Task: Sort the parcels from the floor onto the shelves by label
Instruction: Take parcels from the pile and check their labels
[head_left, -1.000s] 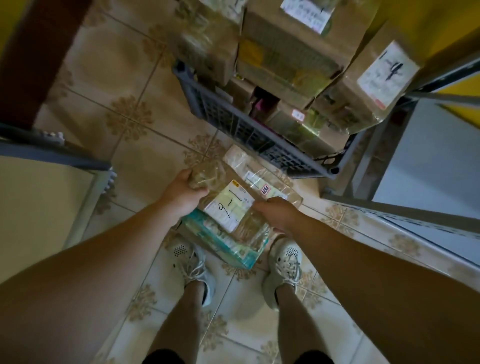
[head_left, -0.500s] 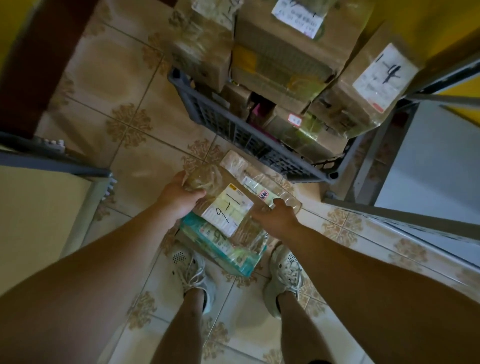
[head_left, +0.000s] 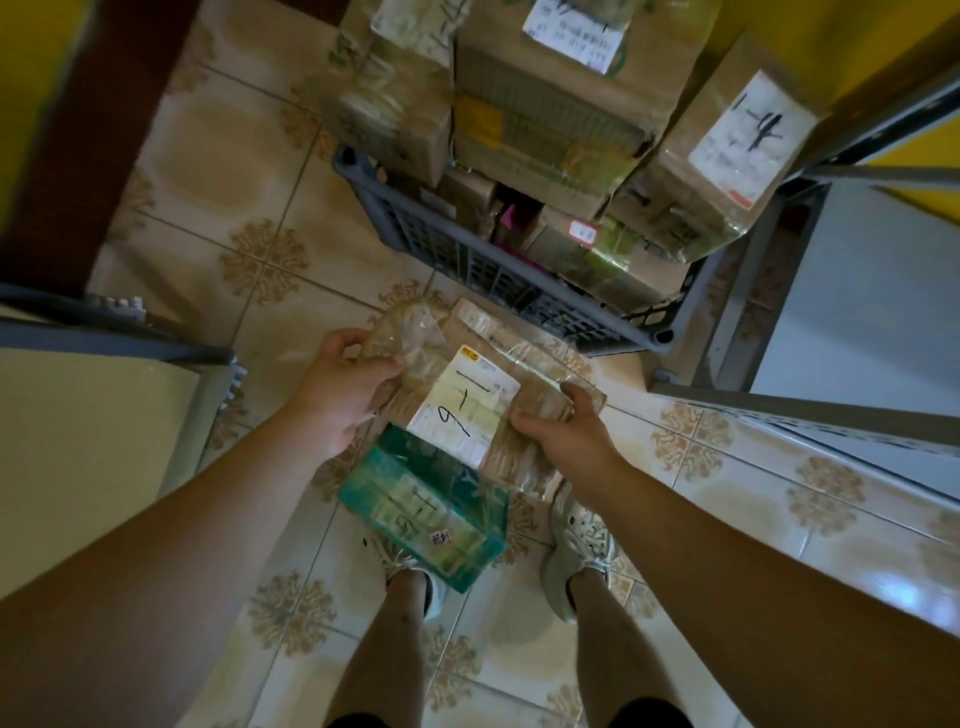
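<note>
I hold a brown taped parcel (head_left: 524, 405) above the floor; its white label reads "1-9". My left hand (head_left: 345, 387) grips its left end and my right hand (head_left: 563, 434) grips its right end. Under it sits a teal box parcel (head_left: 426, 506), held together with the brown one; how it is supported is hidden. A grey plastic crate (head_left: 467, 265) ahead on the floor holds several more cardboard parcels, one of them a parcel (head_left: 748, 140) labelled "1-4".
A grey metal shelf (head_left: 852, 332) with a white board stands at the right. Another shelf edge (head_left: 119, 348) runs along the left. Between them lies patterned tile floor (head_left: 228, 197), with my two feet below the parcels.
Both hands have lifted the stacked parcels slightly and brought them closer; my right hand shifted its grip on the right end. The teal box now shows more below the brown parcel.
</note>
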